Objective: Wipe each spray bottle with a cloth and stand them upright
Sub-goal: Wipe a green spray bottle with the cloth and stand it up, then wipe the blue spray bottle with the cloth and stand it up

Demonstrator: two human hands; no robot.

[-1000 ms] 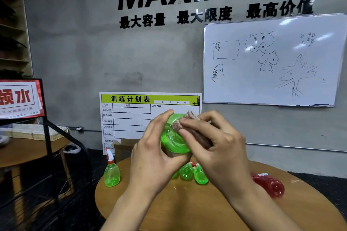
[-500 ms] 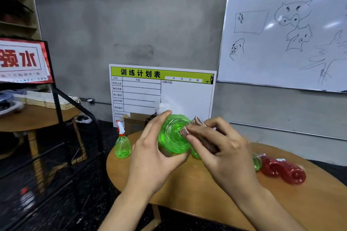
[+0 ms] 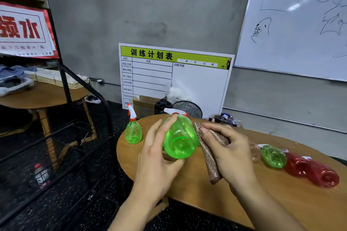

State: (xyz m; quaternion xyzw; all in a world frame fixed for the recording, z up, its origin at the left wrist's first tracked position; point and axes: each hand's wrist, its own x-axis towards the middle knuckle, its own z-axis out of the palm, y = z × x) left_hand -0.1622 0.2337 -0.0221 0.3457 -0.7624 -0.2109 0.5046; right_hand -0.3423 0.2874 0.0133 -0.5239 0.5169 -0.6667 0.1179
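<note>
My left hand (image 3: 155, 157) grips a green spray bottle (image 3: 179, 137) tilted with its base toward me, above the round wooden table (image 3: 187, 184). My right hand (image 3: 229, 152) holds a folded brown cloth (image 3: 209, 155) against the bottle's right side. One green spray bottle (image 3: 133, 129) stands upright at the table's left edge. To the right, another green bottle (image 3: 274, 155) and two red bottles (image 3: 298, 165) (image 3: 324, 174) lie on their sides.
A black metal rack (image 3: 65, 84) with a red sign stands left of the table, and a second wooden table (image 3: 43, 95) behind it. A training-plan board (image 3: 199, 84), a box and a mesh basket (image 3: 187, 108) sit behind the table against the wall.
My hands and the bottle came down toward the table. The bottle tilted so more of its side shows, and the cloth slid from its base to its right side.
</note>
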